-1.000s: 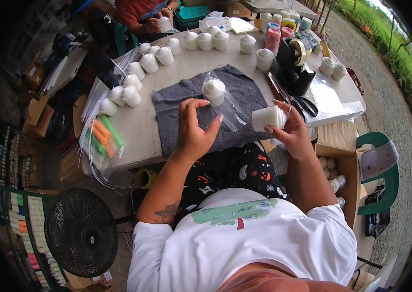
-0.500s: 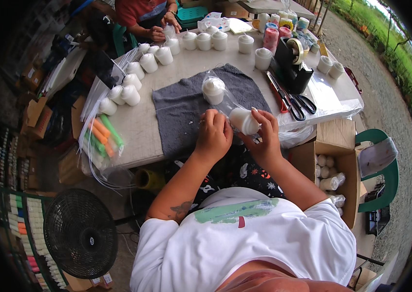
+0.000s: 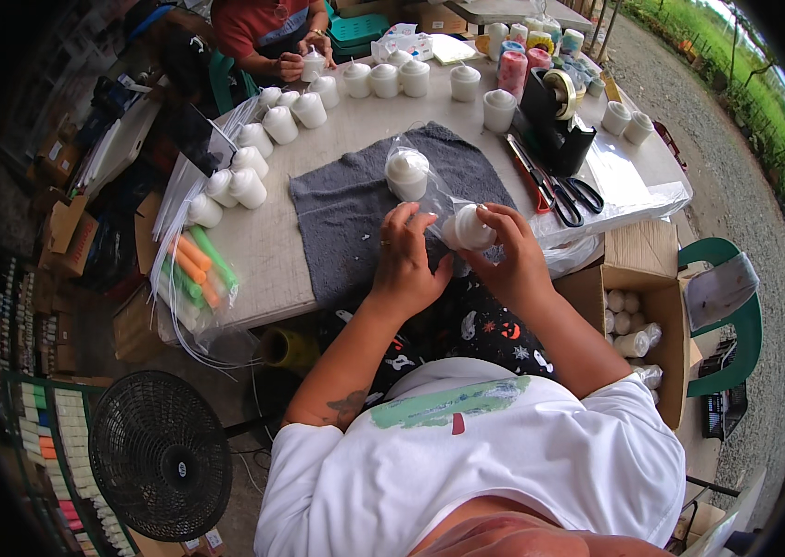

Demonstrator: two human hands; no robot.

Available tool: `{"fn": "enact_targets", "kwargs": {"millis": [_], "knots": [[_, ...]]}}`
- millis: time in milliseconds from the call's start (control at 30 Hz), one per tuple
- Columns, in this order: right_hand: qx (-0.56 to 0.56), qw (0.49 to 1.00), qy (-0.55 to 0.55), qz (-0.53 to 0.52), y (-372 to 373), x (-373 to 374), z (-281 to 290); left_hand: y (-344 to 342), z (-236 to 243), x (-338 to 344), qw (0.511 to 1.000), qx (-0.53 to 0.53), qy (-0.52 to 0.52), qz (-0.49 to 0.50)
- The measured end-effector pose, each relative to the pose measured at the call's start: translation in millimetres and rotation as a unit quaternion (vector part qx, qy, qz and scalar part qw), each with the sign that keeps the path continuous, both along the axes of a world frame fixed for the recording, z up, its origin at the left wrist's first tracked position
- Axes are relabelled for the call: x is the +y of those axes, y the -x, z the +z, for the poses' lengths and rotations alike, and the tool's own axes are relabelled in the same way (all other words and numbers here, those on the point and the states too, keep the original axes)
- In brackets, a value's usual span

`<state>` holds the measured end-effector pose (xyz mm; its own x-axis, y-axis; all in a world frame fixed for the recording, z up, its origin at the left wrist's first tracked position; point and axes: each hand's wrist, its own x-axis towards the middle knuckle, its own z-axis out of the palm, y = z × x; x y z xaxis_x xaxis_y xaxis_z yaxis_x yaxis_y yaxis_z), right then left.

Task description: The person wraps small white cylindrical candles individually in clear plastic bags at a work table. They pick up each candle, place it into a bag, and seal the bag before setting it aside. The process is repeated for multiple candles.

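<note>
My right hand (image 3: pixel 508 243) is closed round a white candle (image 3: pixel 474 228) lying tilted in clear plastic film (image 3: pixel 439 202). My left hand (image 3: pixel 408 260) is just left of that candle, its thumb and fingers apart and the fingertips against the film. Past my fingers, a second white candle (image 3: pixel 406 174) stands upright on a dark grey towel (image 3: pixel 341 195), with film over it too. Whether the two share one piece of film is unclear.
White candles (image 3: pixel 279 124) line the table's left and far sides. Scissors (image 3: pixel 571 197) and a black tape dispenser (image 3: pixel 555 130) lie right. A carton of wrapped candles (image 3: pixel 680 306) stands at my right, a fan (image 3: pixel 160 455) at lower left. Across the table, another person's hands (image 3: pixel 300 60) hold a candle.
My left hand's fingers have spread from a pinch on the film. The candle in my right hand has turned slightly. Across the table, the other person's candle now shows more plainly.
</note>
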<state>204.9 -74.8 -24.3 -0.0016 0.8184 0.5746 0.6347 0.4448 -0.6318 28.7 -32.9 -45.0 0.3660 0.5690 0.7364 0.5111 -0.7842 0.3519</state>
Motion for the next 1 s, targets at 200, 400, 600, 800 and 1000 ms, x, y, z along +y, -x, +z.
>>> {"fn": "enact_targets", "kwargs": {"millis": [200,400,600,800,1000], "knots": [[-0.054,0.994,0.012,0.098,-4.3,-0.4,15.2,1.9,7.5,7.8,0.998,0.065,0.021,-0.004],[-0.033,0.993,0.054,0.097,-14.4,9.1,22.3,9.5,11.2,16.8,0.992,0.100,0.068,-0.027],[0.086,0.991,0.101,0.022,4.0,17.2,4.1,8.7,11.1,18.9,0.990,0.115,0.076,-0.038],[-0.001,0.995,0.052,0.089,-8.3,7.2,14.1,11.9,17.8,16.6,0.990,0.115,0.072,-0.035],[0.023,0.984,0.133,0.118,-15.3,13.9,17.8,8.8,16.8,14.0,0.987,0.139,0.076,-0.034]]}}
